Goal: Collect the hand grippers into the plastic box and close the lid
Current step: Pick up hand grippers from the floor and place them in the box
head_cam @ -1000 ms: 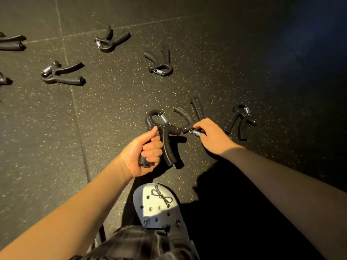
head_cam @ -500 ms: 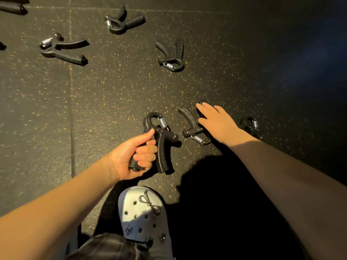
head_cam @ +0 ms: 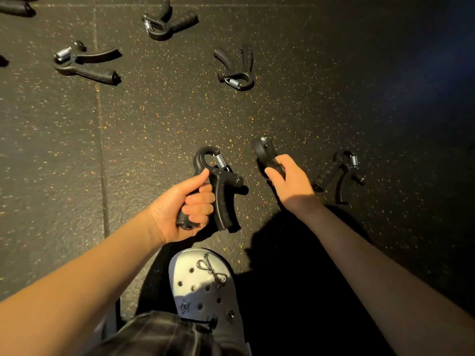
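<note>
Loose grippers [head_cam: 236, 73] lie scattered over the speckled floor [head_cam: 321, 86], and the plastic box is out of view. With both hands full, a slack hold could drop one while carrying. The left hand [head_cam: 185, 204] curls tightly round one handle of the first gripper [head_cam: 222, 183]. The right hand [head_cam: 291, 179] clasps the second gripper [head_cam: 264, 152] by its handle.

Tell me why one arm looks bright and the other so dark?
Head view: warm light falls on the left hand and its hand gripper; the right hand lies in shadow, and the second gripper it holds is blurred; the floor fades to black on the right.
</note>
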